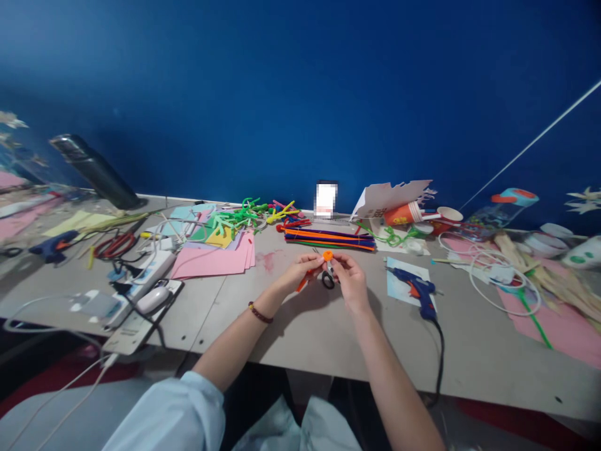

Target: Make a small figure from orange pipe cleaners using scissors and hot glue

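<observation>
Orange coil (327, 255) held btwn L grip (301, 271) & R grip (351, 275).

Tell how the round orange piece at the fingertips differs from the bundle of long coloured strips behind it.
Shape: the orange piece is small and round; the bundle is long and straight.
Place: the orange piece is at the fingertips of the left hand and right hand; the bundle lies on the table.
Colour: the orange piece looks all orange; the bundle mixes orange, green and darker strips.
Both show orange.
</observation>
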Tool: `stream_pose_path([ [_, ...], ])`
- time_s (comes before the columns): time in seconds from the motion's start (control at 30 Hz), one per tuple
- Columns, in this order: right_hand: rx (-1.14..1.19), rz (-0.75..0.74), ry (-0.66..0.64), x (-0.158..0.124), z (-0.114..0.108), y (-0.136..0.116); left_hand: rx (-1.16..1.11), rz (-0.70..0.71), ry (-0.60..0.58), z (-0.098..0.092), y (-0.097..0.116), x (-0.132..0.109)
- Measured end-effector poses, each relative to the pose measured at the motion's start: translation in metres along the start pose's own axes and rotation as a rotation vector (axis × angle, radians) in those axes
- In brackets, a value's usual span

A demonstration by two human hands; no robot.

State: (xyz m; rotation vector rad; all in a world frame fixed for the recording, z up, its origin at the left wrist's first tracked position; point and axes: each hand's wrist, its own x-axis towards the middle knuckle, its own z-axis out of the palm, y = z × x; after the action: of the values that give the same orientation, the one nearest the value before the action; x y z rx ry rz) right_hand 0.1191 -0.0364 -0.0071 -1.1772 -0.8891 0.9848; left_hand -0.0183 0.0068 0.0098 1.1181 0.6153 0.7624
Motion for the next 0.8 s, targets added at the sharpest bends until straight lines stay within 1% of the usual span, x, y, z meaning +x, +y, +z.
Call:
stream_pose_path([
  [0.17, 0.051, 0.037, -0.008, 0.001, -0.001, 0.001, -0.097, -0.079, -0.109, -0.003, 0.001, -0.001],
  [0.23, 0.081, 0.046, -0.022, 0.001, -0.001, 0.001, -0.091, -0.091, -0.116, -0.003, 0.003, -0.002],
  [0.3, 0.095, 0.047, -0.028, 0.001, 0.0, 0.0, -0.021, -0.069, -0.079, -0.001, 0.003, -0.002],
  [0.37, 0.089, 0.034, -0.005, 0.001, 0.0, 0.0, 0.12, 0.005, 0.001, 0.002, 0.001, -0.002],
  [0.43, 0.075, 0.013, 0.033, 0.001, 0.0, -0.001, 0.288, 0.133, 0.1, 0.005, -0.003, 0.0],
  [0.53, 0.072, -0.002, 0.066, 0.001, 0.0, 0.0, 0.516, 0.406, 0.252, 0.006, -0.012, 0.003],
  [0.6, 0.068, -0.003, 0.074, 0.001, -0.001, 0.001, 0.727, 0.543, 0.304, 0.004, -0.017, 0.003],
  [0.67, 0.046, -0.009, 0.077, 0.002, -0.001, 0.002, 0.854, 0.629, 0.294, 0.001, -0.02, 0.003],
  [0.7, 0.031, -0.013, 0.074, 0.002, -0.001, 0.002, 0.879, 0.653, 0.284, -0.001, -0.021, 0.003],
  [0.77, 0.003, -0.023, 0.055, 0.002, 0.0, 0.002, 0.865, 0.654, 0.268, -0.002, -0.02, 0.003],
  [0.8, -0.008, -0.03, 0.044, 0.001, 0.0, 0.001, 0.832, 0.632, 0.265, -0.001, -0.019, 0.004],
])
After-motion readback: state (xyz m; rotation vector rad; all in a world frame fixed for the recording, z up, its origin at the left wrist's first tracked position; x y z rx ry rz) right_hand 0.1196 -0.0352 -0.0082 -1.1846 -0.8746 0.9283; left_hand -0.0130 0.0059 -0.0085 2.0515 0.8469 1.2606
